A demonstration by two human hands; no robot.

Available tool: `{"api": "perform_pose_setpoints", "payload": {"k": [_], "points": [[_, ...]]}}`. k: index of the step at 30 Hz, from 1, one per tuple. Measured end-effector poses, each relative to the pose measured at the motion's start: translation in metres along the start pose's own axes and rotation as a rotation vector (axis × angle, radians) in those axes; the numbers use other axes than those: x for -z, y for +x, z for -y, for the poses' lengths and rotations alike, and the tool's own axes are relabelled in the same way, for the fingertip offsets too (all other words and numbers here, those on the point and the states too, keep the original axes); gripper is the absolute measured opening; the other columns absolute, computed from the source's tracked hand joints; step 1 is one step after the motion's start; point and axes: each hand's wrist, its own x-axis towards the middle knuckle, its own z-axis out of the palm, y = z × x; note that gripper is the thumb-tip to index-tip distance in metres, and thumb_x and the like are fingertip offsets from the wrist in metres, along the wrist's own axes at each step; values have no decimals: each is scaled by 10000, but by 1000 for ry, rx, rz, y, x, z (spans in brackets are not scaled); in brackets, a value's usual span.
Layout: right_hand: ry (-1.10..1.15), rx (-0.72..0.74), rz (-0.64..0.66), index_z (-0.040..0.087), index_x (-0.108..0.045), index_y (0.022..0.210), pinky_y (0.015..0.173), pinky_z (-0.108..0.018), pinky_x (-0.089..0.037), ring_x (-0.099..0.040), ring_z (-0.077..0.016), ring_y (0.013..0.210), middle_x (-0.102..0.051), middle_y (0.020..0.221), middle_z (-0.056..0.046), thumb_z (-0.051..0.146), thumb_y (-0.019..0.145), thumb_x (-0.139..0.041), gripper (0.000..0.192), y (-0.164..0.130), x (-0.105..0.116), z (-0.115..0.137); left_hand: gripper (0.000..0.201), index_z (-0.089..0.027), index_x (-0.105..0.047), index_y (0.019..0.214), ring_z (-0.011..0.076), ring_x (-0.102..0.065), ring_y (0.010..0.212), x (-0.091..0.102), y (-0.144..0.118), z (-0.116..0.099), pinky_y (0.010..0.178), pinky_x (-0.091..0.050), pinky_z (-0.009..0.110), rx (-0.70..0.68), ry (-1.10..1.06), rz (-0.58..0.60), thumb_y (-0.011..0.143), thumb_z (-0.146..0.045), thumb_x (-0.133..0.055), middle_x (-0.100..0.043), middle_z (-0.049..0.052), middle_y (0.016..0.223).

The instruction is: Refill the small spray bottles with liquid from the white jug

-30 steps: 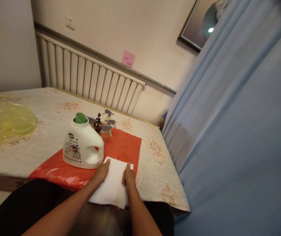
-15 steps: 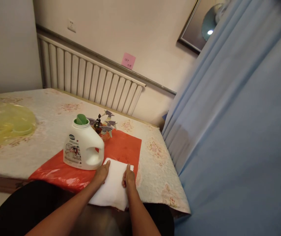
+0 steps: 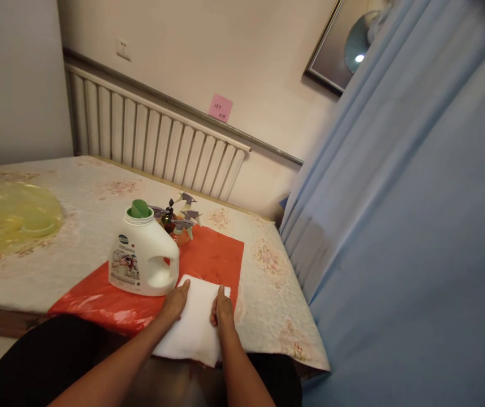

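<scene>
A folded white cloth (image 3: 196, 325) lies at the front edge of the bed or table, partly over a red plastic sheet (image 3: 215, 254). My left hand (image 3: 175, 301) grips its left side, thumb on top and fingers underneath. On its right side my right hand (image 3: 222, 308) holds it the same way, fingers curled. Just left of the cloth stands a white jug (image 3: 143, 254) with a handle, a picture label and a green cap (image 3: 139, 208) sitting in its mouth. Several spray bottles (image 3: 183, 226) with grey trigger heads stand behind the jug, partly hidden by it.
A yellow translucent plastic bag or sheet (image 3: 9, 212) lies at the left on the floral cover (image 3: 268, 282). Behind runs a white radiator (image 3: 153, 130), with a pink note (image 3: 220, 108) on the wall. A blue curtain (image 3: 395, 226) hangs along the right side.
Almost nothing differs. The view has shifted very slightly, and both hands keep the same hold on the white cloth.
</scene>
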Motion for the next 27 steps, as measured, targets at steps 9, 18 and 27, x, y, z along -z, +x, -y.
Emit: {"api": "perform_pose_setpoints", "payload": {"k": [9, 18, 27], "points": [[-2, 7, -2, 236, -311, 425, 261, -213, -221, -343, -106, 208, -309, 282, 45, 558, 975, -248, 640, 0, -1, -1, 698, -93, -659, 935, 227, -575, 357, -3, 1, 2, 442, -468, 340, -14, -6, -13, 930, -624, -208, -632, 36, 507], [-38, 2, 3, 243, -324, 405, 256, -217, -221, -342, -111, 205, -312, 266, 39, 551, 985, -229, 663, 1, 0, -1, 681, -104, -647, 900, 243, -586, 380, -3, 2, 4, 421, -452, 334, -41, -16, -15, 914, -615, -198, -652, 73, 547], [-40, 41, 6, 240, -325, 400, 263, -216, -215, -330, -108, 200, -331, 249, 29, 523, 993, -224, 664, 1, -1, -4, 688, -171, -609, 754, 250, -573, 390, 0, -5, -1, 421, -432, 345, -37, -43, -5, 848, -716, -200, -610, 54, 496]]}}
